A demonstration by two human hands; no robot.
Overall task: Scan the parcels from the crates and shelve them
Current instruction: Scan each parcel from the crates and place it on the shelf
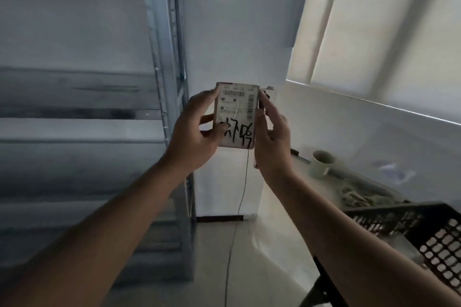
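Parcel (236, 114), held up between shelving (82, 112) and crate (424, 227), looks small, stiff, light; we pinch its side edges, left hand (192, 132) and right hand (270, 139) both curled around it.

Both hands hold a small parcel (236, 115) up at arm's length — the left hand (192, 132) grips its left edge, the right hand (272, 139) its right edge, fingers (264, 99) curled behind. Its white label faces the camera, with barcodes and black handwritten marks. A blurred metal shelf (82, 129) stands to the left. On the right, a bench (287, 207) carries a pale mug (321, 163) — and a black crate (424, 229) at its near edge.
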